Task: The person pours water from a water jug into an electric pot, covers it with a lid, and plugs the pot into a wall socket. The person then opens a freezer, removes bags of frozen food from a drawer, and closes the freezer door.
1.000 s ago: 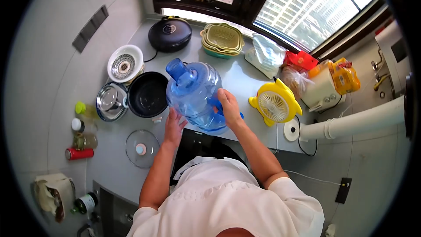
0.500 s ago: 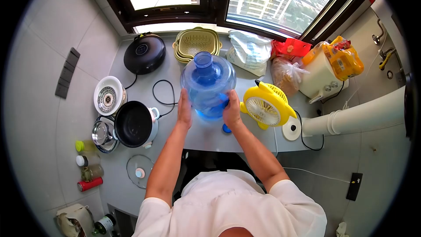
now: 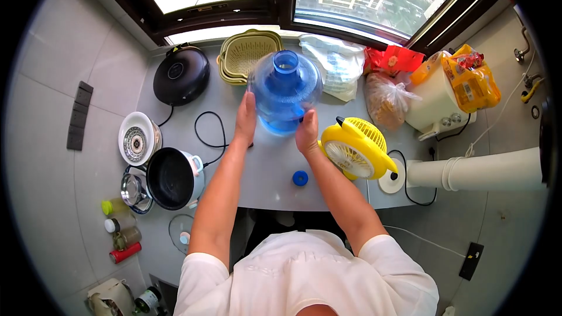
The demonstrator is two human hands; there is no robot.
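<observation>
Between both palms I hold a clear blue plastic water jug (image 3: 284, 95), its uncapped neck pointing up. My left hand (image 3: 246, 120) presses on its left side, and my right hand (image 3: 307, 133) grips the lower right side; the fingers are partly hidden. A round blue cap (image 3: 300, 178) lies on the counter, nearer to me than the jug. Just right of my right hand stands a yellow fan (image 3: 354, 151). Behind the jug are stacked green draining baskets (image 3: 249, 55) and a white plastic bag (image 3: 333, 64).
On the left are a black round electric pan (image 3: 181, 75), white bowls (image 3: 134, 139), a black-lined pot (image 3: 170, 178) and a glass lid (image 3: 177, 231). Bagged food (image 3: 386, 99) and a white appliance (image 3: 430, 99) stand back right. A white pipe (image 3: 486, 169) crosses the right side.
My hands have moved the jug away from me, toward the window and the baskets. The blue cap now lies fully in sight. The head view has shifted slightly.
</observation>
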